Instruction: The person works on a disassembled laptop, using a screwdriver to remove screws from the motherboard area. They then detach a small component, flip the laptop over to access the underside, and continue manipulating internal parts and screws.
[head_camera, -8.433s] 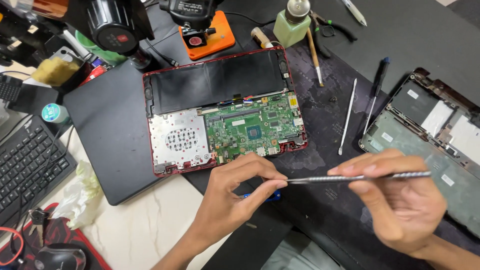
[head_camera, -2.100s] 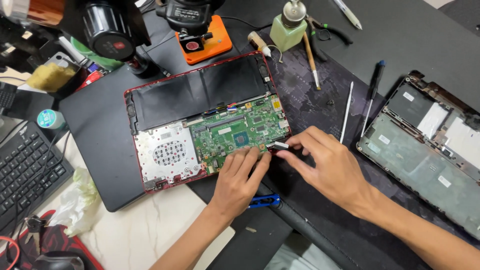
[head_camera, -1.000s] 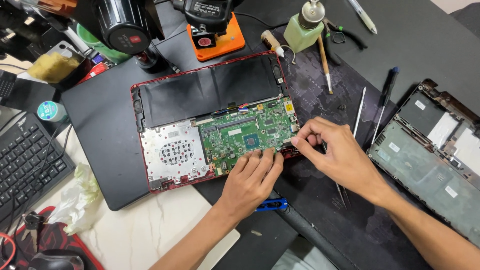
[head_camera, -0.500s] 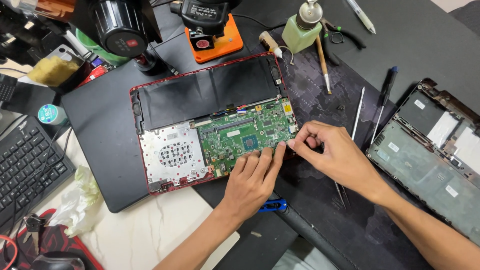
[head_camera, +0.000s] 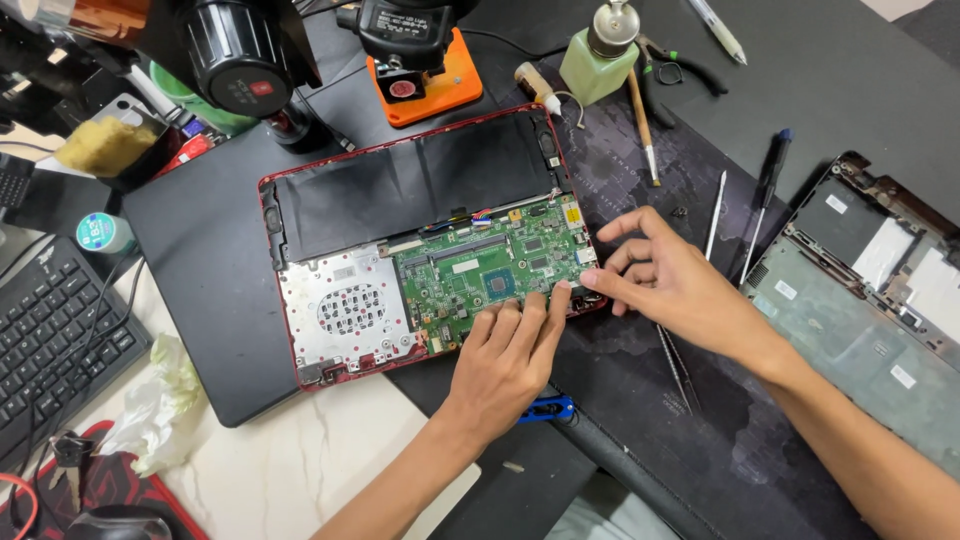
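A dark mat covers the worktop, whose pale marble shows near the wrists. The left hand lies flat, fingers loose, holding nothing, on the green circuit board of the opened red laptop. The right hand pinches narrowly at the board's right edge. Beyond the grip lie tweezers, a brush and a screwdriver.

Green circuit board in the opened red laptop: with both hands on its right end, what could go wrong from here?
The left hand and right hand press bare fingers on the green circuit board; static or flexing could damage it. Coloured wires at its top edge could tear if it shifts. Tweezers under the right wrist could be knocked.
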